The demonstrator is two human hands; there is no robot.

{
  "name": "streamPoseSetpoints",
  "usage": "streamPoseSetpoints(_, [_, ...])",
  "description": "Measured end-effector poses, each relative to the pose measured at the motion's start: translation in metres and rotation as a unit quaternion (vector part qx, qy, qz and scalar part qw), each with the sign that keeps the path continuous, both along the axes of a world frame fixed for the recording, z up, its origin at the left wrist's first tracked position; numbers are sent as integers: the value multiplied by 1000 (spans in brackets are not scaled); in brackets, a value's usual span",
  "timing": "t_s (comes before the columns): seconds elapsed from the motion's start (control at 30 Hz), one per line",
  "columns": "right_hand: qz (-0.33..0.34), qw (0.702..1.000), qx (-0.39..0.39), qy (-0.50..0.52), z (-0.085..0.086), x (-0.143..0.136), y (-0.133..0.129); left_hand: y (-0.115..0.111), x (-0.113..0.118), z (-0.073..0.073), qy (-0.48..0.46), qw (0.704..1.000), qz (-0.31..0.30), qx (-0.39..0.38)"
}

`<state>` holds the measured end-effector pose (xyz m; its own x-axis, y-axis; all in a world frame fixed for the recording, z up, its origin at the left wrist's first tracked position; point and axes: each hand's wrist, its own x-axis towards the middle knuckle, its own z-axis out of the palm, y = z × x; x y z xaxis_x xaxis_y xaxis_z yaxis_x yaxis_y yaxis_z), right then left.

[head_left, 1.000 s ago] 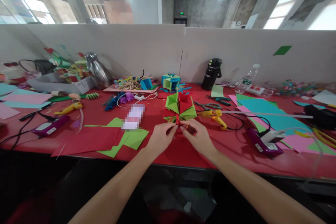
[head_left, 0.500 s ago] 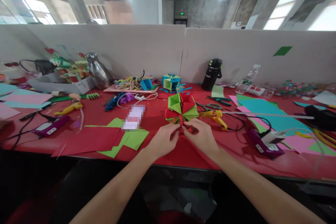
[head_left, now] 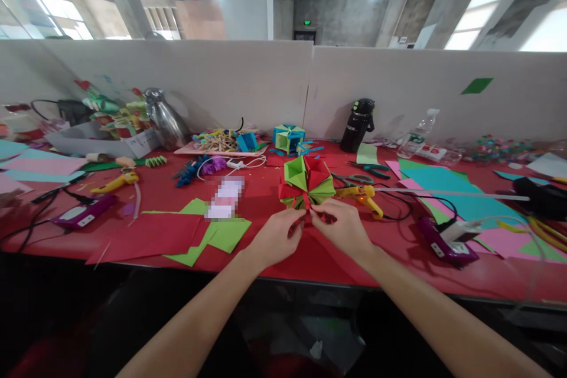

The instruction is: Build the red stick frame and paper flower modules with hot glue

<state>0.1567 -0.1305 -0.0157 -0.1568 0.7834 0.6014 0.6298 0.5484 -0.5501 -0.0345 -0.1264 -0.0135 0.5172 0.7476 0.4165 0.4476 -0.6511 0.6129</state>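
A red and green folded-paper ornament (head_left: 306, 176) with open, box-like pockets stands on the red tabletop in front of me. At its near side a narrow red paper strip (head_left: 307, 203) hangs toward me. My left hand (head_left: 278, 235) is closed, its thumb and fingertips pinching the strip from the left. From the right, my right hand (head_left: 344, 225) pinches the same strip, thumb and index finger close together. The fingertips partly cover the strip's lower end. Just beyond my right hand lies a yellow hot glue gun (head_left: 362, 196) with a long glue stick in its back.
Red sheets (head_left: 155, 235) and green sheets (head_left: 229, 235) lie at the left, near a phone-like blurred rectangle (head_left: 225, 198). Pliers (head_left: 371, 169), a black bottle (head_left: 357, 125), and a blue-green paper piece (head_left: 287, 139) stand farther back. A purple power strip (head_left: 447, 242) and coloured paper (head_left: 465, 195) are at the right.
Both hands stay at the ornament's near side. My right fingers have shifted slightly right, and less red shows beneath the fingertips. The ornament has hardly moved.
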Motion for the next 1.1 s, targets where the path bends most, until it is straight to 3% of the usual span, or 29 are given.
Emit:
streamPoseSetpoints(0.1, [-6, 1000, 6, 1, 1, 0, 0, 0, -1, 2, 7, 1000, 23, 15])
streamPoseSetpoints(0.33, [-12, 1000, 17, 1, 3, 0, 1, 13, -8, -4, -55, 982, 166, 69])
streamPoseSetpoints(0.57, [-12, 999, 27, 15, 4, 0, 0, 21, -1, -21, -27, 988, 125, 85])
streamPoseSetpoints(0.9, [-15, 999, 32, 24, 1, 2, 3, 21, 7, -21, -36, 989, 91, 111])
streamPoseSetpoints(1.1, [-16, 999, 31, 32, 1, 1, 2, 20, 2, -25, -40, 993, 101, 55])
